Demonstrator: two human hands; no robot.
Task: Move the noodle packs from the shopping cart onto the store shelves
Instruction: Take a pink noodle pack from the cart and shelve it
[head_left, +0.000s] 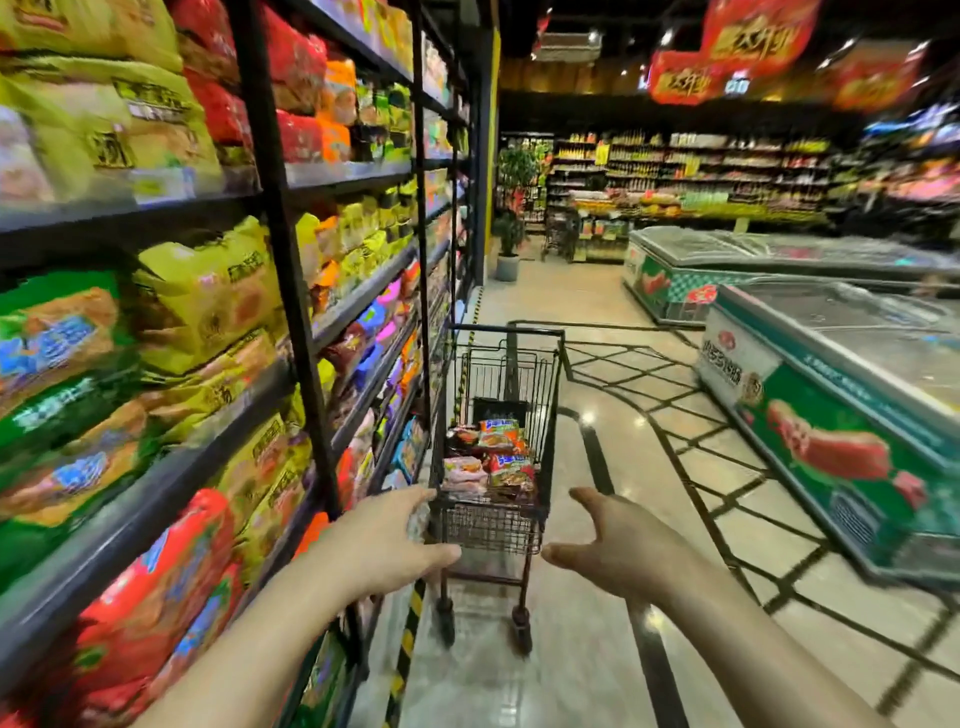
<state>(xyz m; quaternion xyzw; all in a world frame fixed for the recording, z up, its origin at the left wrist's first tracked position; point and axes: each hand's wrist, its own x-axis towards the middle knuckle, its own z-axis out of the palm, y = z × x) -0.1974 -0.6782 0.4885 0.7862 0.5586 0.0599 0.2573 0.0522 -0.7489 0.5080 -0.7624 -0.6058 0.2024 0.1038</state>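
- The store shelves (171, 467) filled the nine o'clock side of the view, tier on tier, already crowded with yellow, green and red packs; they ran alongside the aisle, so goods from the cart could be passed straight across.
- The left hand (384, 540) reached forward at about seven o'clock of centre, fingers straight and spread, holding nothing. Its fingertips lay over the cart's near left corner, but whether they touched the wire I could not tell; it looked set to steady the cart or reach in.
- The shopping cart (493, 525) stood just below centre, close beside the shelf foot, probably parked there to keep the carry short.
- The noodle packs (493, 457) lay heaped in the cart's basket at six o'clock of centre, orange, red and pink wrappers loosely piled, none of them lifted out.
- The right hand (628, 545) hung at five o'clock, just right of the cart, palm turned inward, fingers and thumb spread wide and gripping nothing, clear of the basket. Judging by the pose, both hands were framing the basket for a two-handed pickup.
- Chest freezers (831, 415) lined the three o'clock side, well apart from the cart.
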